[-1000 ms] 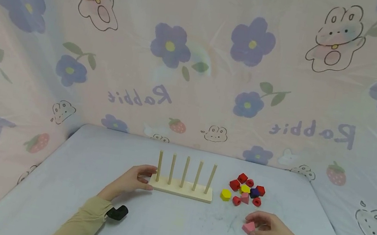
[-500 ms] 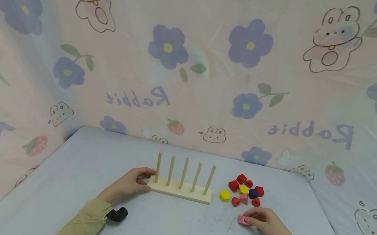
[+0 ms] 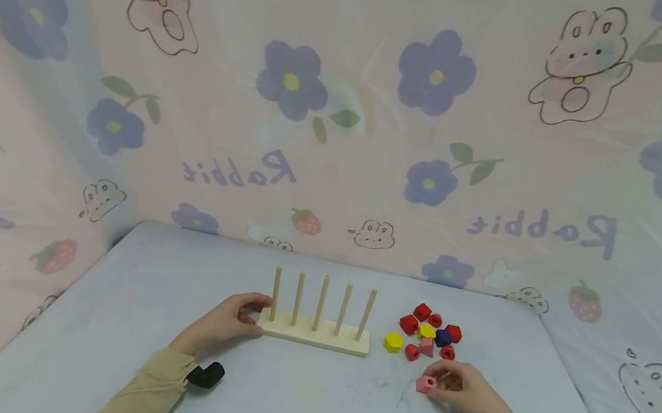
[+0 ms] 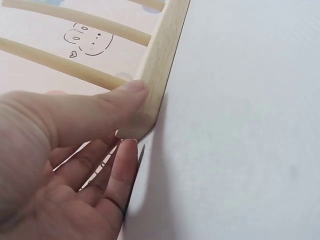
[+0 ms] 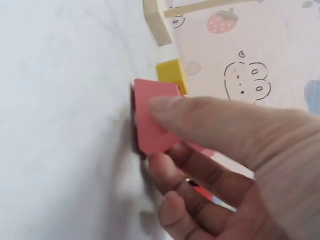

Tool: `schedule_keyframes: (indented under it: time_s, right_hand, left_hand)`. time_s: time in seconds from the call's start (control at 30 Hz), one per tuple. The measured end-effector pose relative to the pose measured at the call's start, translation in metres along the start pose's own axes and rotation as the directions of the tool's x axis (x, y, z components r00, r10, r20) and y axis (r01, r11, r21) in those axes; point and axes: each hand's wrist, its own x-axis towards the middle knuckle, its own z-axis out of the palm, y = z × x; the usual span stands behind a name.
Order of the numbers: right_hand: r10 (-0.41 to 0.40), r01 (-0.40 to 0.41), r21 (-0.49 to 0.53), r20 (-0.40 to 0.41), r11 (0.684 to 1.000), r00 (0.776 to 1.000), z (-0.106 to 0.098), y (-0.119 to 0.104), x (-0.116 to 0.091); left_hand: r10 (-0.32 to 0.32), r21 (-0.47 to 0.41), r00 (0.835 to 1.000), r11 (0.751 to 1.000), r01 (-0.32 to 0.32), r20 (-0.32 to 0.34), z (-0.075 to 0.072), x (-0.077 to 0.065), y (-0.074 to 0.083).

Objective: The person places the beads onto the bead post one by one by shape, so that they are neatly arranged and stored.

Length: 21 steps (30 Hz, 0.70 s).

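My left hand holds the left end of a wooden peg stand, whose several upright pegs are bare. In the left wrist view the thumb lies along the base near its end, with the other fingers behind the corner. My right hand pinches a pink block with a hole in it, between thumb and fingers. The right wrist view shows the thumb pressed on the flat face of this pink block, low over the table.
Beyond the right hand lies a loose group of holed blocks: several red ones, a dark blue one, two yellow ones and a pink one. A printed curtain rises behind the white table.
My right hand has moved a little left and farther from me with the pink block, which has turned so that its hole shows. The left hand keeps its hold on the stand.
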Motion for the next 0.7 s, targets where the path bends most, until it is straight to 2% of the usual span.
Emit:
schedule_keyframes:
  time_s: [0.17,0.33,0.53,0.7]
  right_hand:
    - [-0.05,0.048,-0.065,-0.03,0.997,0.998,-0.005,-0.019,0.006]
    - [-0.154,0.146,-0.082,-0.101,0.986,0.983,-0.015,-0.054,0.01]
    - [-0.281,0.289,0.016,-0.18,0.957,0.943,-0.009,-0.105,0.031]
    - [-0.39,0.414,0.04,-0.265,0.909,0.882,0.01,-0.148,0.057]
  left_hand:
    - [-0.013,0.013,1.0,1.0,0.013,-0.001,0.0,0.002,-0.003]
    - [-0.008,0.021,1.0,1.0,0.007,0.025,0.001,0.006,-0.001]
    - [0.002,0.031,1.0,1.0,-0.003,0.025,0.002,-0.001,-0.003]
    - [0.014,0.03,1.0,0.999,-0.015,0.014,0.0,-0.005,-0.006]
